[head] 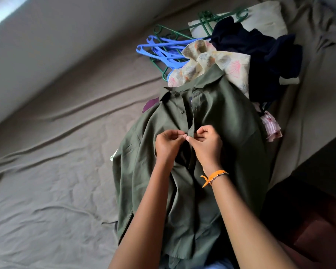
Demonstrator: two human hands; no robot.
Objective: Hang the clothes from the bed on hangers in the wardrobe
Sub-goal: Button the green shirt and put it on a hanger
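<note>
Green shirt (211, 117) flat on bed (56, 152), placket pinched btwn both hands' grip.

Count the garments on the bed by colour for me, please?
Olive green shirt: 1
Cream floral-print shirt: 1
Dark navy garment: 1
Pink striped garment: 1
Purple garment, mostly hidden: 1
Total visible: 5
</note>
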